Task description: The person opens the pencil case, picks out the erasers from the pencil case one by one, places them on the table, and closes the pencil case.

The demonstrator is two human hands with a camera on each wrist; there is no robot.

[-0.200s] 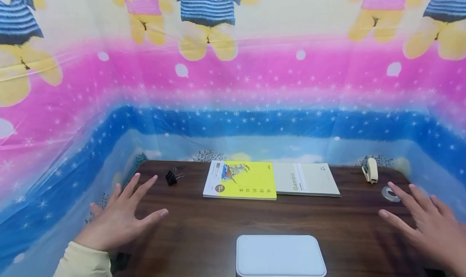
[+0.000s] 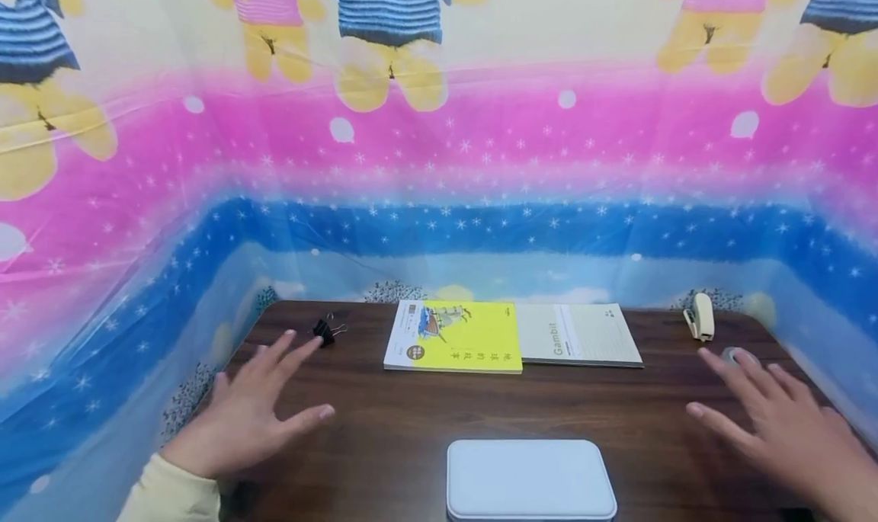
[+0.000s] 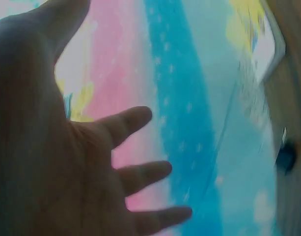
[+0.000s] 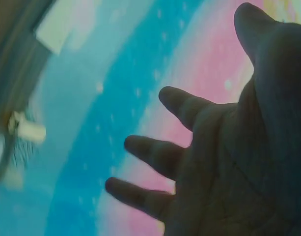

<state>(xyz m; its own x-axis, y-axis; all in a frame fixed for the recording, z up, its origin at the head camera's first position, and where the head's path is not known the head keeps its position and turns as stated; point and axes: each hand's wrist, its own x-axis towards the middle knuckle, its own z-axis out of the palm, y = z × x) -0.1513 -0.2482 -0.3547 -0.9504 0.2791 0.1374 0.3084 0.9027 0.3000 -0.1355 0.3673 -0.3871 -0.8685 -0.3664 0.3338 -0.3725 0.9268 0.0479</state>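
Note:
In the head view my left hand [image 2: 243, 411] hovers over the left side of the table with fingers spread, holding nothing. Its fingertips overlap the area just below a black binder clip [image 2: 325, 331]. On the right my right hand [image 2: 782, 423] is likewise spread and bare. Behind its fingers a roll of tape [image 2: 735, 357] is partly hidden. A cream stapler [image 2: 701, 318] stands a little beyond that. Both wrist views show splayed fingers with nothing held. A white rectangular case [image 2: 531, 478] lies between the hands, near the front.
At the back of the dark wooden table [image 2: 384, 411] lies a yellow book [image 2: 473, 339] with a ship on its cover. Beside it is a pale notebook [image 2: 590, 335] marked "Gambit", partly under the book. A patterned curtain [image 2: 507, 225] encloses the table's back and sides.
Both hands have moved inward, the left one to the right and the right one to the left. My right fingers now cover more of the tape roll. The objects stay put.

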